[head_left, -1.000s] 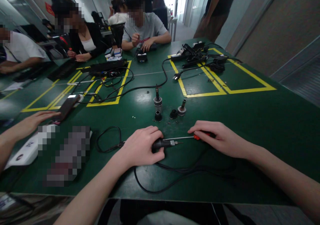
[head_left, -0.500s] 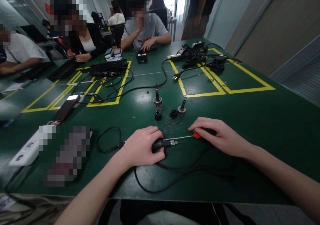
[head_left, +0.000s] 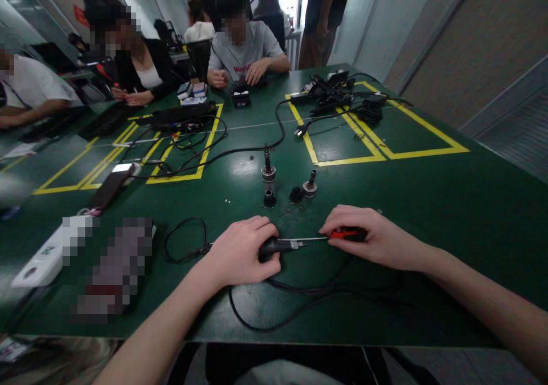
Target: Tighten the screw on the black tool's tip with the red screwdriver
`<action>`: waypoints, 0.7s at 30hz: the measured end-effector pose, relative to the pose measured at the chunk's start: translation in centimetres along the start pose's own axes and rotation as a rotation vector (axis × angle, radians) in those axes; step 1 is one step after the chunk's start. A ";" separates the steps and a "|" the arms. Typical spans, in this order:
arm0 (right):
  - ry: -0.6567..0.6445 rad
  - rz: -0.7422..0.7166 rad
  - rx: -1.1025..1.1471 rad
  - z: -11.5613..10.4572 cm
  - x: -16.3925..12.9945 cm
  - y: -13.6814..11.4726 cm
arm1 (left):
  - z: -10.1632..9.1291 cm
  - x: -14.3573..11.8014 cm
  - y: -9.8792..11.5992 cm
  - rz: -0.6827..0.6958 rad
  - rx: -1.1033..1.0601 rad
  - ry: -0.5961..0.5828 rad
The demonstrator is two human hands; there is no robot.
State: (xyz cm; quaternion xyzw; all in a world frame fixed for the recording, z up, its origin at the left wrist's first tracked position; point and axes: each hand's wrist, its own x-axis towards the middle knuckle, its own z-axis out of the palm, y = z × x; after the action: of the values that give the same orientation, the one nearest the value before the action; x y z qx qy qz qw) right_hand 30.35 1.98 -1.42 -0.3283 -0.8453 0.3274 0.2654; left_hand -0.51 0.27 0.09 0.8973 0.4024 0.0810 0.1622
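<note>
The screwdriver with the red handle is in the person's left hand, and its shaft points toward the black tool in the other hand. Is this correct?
Not quite. The head view shows the screwdriver in the right hand; the left hand holds the black tool. The shaft does point toward that tool.

Green table (head_left: 428, 202), yellow tape boxes (head_left: 385, 157); phone (head_left: 112, 182) left; far cable tangle (head_left: 338, 97), possibly chargers.

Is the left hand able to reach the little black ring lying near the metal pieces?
Probably yes. The left hand grips a black tool just below the black ring, with only bare green table between them. It would need to let go first.
</note>
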 end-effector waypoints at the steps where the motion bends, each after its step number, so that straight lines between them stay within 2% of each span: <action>1: 0.007 -0.017 -0.002 0.2 0.0 0.1 | 0.0 0.0 0.0 -0.002 -0.001 -0.002; 7: 0.167 -0.104 -0.139 1.2 -0.1 1.0 | 0.1 0.1 0.0 -0.010 0.000 -0.005; 9: 0.180 -0.102 -0.184 1.0 -0.4 1.4 | 0.1 0.1 -0.1 -0.012 0.001 -0.003; 13: 0.123 -0.055 -0.225 -0.4 -0.6 1.5 | 0.2 0.1 -0.2 -0.009 -0.006 0.004; 16: 0.009 -0.022 -0.236 -1.4 -0.5 1.4 | 0.1 0.0 -0.2 -0.005 -0.011 0.008; 21: -0.032 -0.033 -0.118 -1.6 -0.3 1.1 | 0.0 0.0 -0.1 -0.007 -0.017 0.011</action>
State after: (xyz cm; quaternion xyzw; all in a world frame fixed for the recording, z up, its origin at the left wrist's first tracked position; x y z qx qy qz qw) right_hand 32.05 2.99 -1.22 -0.3239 -0.8726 0.2780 0.2374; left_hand -0.61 0.33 0.03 0.8940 0.4057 0.0890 0.1680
